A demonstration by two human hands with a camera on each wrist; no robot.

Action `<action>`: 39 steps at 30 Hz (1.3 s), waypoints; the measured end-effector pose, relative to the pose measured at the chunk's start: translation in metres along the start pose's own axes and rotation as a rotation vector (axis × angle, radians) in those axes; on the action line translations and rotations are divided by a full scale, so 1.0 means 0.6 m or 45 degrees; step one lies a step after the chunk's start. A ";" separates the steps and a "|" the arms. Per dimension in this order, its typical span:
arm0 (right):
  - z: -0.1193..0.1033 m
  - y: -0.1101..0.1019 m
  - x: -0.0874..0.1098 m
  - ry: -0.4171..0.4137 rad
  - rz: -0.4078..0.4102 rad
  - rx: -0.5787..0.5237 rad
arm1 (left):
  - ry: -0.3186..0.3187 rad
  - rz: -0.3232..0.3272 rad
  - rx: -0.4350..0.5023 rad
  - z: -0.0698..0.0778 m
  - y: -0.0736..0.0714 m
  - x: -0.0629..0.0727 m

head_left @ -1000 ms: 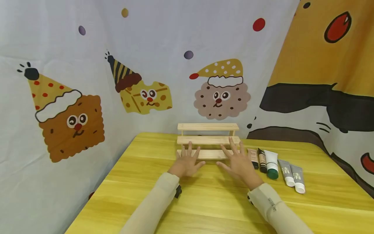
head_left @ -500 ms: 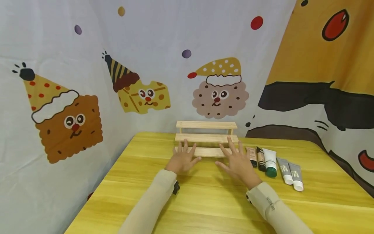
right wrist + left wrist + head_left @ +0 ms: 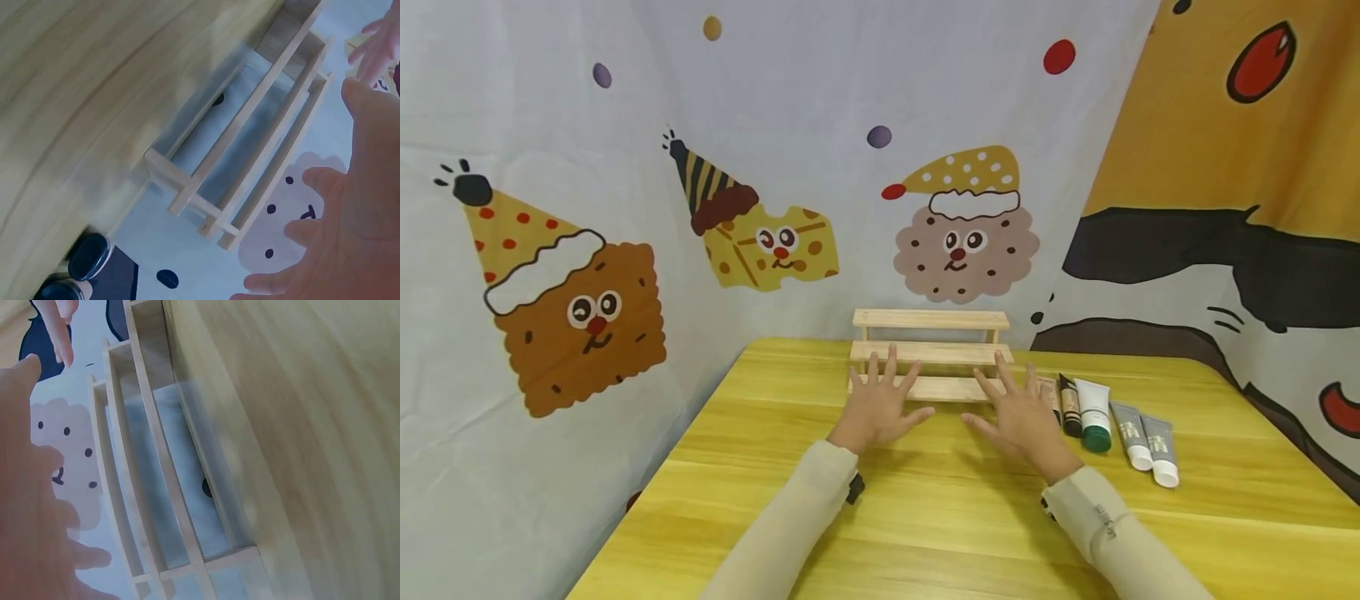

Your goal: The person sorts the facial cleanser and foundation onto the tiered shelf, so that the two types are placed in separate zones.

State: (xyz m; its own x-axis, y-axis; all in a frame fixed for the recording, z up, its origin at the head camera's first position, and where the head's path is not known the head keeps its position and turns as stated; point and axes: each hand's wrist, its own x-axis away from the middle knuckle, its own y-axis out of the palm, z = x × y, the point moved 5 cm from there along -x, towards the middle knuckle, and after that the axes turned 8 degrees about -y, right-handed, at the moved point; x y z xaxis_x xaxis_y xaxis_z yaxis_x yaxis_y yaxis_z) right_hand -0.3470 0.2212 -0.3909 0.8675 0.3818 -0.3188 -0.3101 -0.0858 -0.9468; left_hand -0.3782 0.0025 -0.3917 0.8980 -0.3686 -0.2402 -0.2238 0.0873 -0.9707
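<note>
A three-tier rack of pale wooden slats [image 3: 932, 352] stands at the back of the table. My left hand [image 3: 880, 410] is held in front of its left half with fingers spread and nothing in it. My right hand [image 3: 1021, 421], fingers likewise spread, is in front of the rack's right end and overlaps part of a beige tube [image 3: 1049, 392] in the head view. Both wrist views show the rack [image 3: 164, 469] beyond the palms, its tiers holding nothing. In the right wrist view, dark tube caps [image 3: 89, 256] appear at the lower left.
Right of the rack lie a black-and-beige tube [image 3: 1071, 406], a white tube with a green cap [image 3: 1093, 412] and two grey tubes [image 3: 1150, 442] with white caps. Behind the wooden table [image 3: 940, 517] hangs a printed cloth [image 3: 812, 100] with cartoon figures.
Both hands have shifted slightly to the right relative to the rack, fingers still spread. The head view has tilted a little. The rack and tubes stay where they were.
</note>
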 end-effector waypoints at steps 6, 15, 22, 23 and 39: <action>0.021 -0.004 0.005 0.038 -0.010 -0.041 | 0.000 0.019 0.145 -0.015 0.002 0.000; 0.059 -0.023 0.011 0.096 0.016 -0.155 | -0.078 0.175 0.356 -0.053 -0.011 0.007; 0.100 -0.022 0.025 0.216 -0.022 -0.226 | -0.209 0.167 0.505 -0.084 0.001 0.010; 0.106 -0.023 0.027 0.243 -0.029 -0.268 | -0.223 0.160 0.524 -0.087 0.003 0.011; 0.188 -0.007 0.029 0.297 -0.063 -0.559 | -0.496 0.045 0.751 -0.136 0.028 0.009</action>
State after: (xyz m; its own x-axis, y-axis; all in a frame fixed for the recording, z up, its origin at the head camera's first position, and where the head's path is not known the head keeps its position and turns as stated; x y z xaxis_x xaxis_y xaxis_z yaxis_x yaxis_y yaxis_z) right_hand -0.3745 0.3321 -0.3874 0.9565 0.1835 -0.2267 -0.1168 -0.4713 -0.8742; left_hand -0.4082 -0.0734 -0.4091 0.9889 -0.0079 -0.1482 -0.1113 0.6207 -0.7761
